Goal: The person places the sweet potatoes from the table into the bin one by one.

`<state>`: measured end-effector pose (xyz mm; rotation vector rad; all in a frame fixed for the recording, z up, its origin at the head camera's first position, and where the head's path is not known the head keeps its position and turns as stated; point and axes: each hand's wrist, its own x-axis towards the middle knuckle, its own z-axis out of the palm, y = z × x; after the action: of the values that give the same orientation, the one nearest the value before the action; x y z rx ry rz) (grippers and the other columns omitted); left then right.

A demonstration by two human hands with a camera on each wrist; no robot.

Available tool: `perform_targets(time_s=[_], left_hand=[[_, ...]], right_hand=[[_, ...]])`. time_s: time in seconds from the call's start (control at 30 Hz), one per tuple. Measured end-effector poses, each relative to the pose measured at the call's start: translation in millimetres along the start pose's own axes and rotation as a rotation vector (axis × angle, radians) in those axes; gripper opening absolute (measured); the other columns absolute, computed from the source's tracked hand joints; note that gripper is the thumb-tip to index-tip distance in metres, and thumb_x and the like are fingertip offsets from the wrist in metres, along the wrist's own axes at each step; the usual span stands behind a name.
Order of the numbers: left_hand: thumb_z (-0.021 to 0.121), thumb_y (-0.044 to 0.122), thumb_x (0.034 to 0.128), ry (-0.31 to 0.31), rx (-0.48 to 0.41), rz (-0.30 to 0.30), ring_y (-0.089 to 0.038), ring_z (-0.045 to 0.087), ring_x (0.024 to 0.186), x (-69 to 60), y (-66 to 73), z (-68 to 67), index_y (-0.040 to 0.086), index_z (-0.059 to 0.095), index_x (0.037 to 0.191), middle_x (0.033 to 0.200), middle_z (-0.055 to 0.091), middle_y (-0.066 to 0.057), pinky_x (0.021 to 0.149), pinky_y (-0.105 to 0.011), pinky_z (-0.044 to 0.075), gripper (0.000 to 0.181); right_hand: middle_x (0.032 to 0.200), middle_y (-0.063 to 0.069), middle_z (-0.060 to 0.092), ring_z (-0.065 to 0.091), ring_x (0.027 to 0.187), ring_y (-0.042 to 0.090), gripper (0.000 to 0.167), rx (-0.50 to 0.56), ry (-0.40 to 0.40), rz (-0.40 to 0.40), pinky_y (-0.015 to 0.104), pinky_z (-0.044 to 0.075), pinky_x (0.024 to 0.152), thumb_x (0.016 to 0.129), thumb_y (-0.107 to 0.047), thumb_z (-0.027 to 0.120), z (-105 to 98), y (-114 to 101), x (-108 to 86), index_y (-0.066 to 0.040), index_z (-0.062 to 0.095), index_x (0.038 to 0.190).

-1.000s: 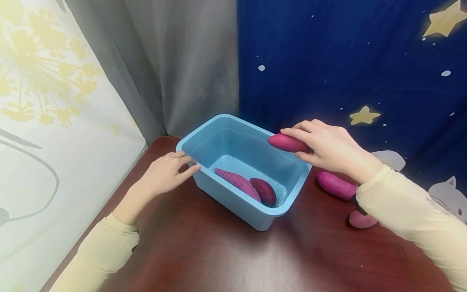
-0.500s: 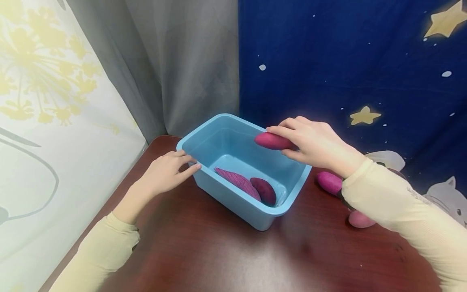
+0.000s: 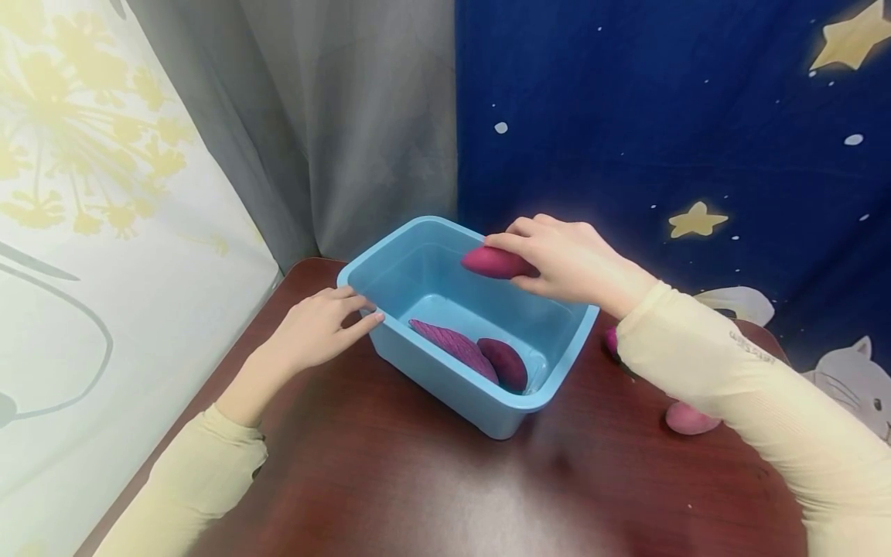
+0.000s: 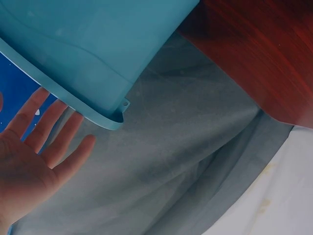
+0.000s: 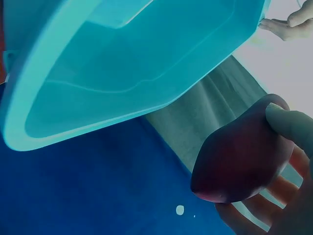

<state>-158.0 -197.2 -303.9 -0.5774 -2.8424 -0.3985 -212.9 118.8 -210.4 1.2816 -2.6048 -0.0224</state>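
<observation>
A light-blue bin (image 3: 445, 379) stands on the table. Its left rim is touched by the fingertips of the left hand (image 3: 313, 329), whose fingers are straight and spread in the left wrist view. Over the back part of the bin, the right hand (image 3: 567, 259) grips a pink-red sweet potato (image 3: 490, 263) between thumb and fingers; the right wrist view shows this sweet potato (image 5: 239, 152) pointed at its lower end. On the bin's floor lie a streaked purple sweet potato (image 3: 455, 348) and a dark red one (image 3: 504, 365), side by side.
Right of the bin, a pink sweet potato (image 3: 689, 418) lies on the dark red table (image 3: 390, 480); another (image 3: 611, 340) is mostly hidden by the right sleeve. Behind hang a grey curtain (image 3: 383, 124) and a blue cloth with stars (image 3: 592, 155). White cloth hangs at left.
The right hand has moved left with the sweet potato, further over the bin, and its sleeve now covers more of the sweet potato beside the bin. The left hand stays at the rim.
</observation>
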Motion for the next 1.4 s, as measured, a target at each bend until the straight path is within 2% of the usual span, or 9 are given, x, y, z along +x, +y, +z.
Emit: perform_targets(time_s=[0.43, 0.67, 1.4], left_hand=[[0.054, 0.041, 0.0851, -0.007, -0.007, -0.01, -0.028, 0.052, 0.095, -2.0, 0.8, -1.1, 0.01, 0.064, 0.104, 0.099, 0.06, -0.008, 0.071, -0.047, 0.045, 0.038], [0.055, 0.04, 0.0847, -0.007, -0.01, -0.008, -0.029, 0.053, 0.094, -2.2, 1.2, -1.8, 0.009, 0.064, 0.104, 0.098, 0.06, -0.008, 0.071, -0.048, 0.045, 0.038], [0.054, 0.042, 0.0847, -0.003, -0.012, 0.002, -0.027, 0.053, 0.092, -0.4, -0.5, -0.5, 0.01, 0.065, 0.102, 0.097, 0.06, -0.008, 0.071, -0.047, 0.045, 0.038]], right_hand=[[0.105, 0.004, 0.053, 0.047, 0.092, 0.021, 0.059, 0.024, -0.079, 0.022, 0.034, 0.046, 0.066, 0.072, -0.028, 0.072, 10.2, -5.5, 20.1, -0.024, 0.048, 0.126], [0.103, 0.003, 0.053, 0.047, 0.09, 0.02, 0.057, 0.017, -0.087, 0.01, 0.033, 0.045, 0.065, 0.073, -0.029, 0.071, 13.9, -6.0, 28.3, -0.025, 0.049, 0.125], [0.103, 0.003, 0.053, 0.047, 0.091, 0.019, 0.057, 0.03, -0.153, 0.045, 0.034, 0.045, 0.068, 0.074, -0.03, 0.069, 17.7, -18.3, 53.4, -0.026, 0.047, 0.127]])
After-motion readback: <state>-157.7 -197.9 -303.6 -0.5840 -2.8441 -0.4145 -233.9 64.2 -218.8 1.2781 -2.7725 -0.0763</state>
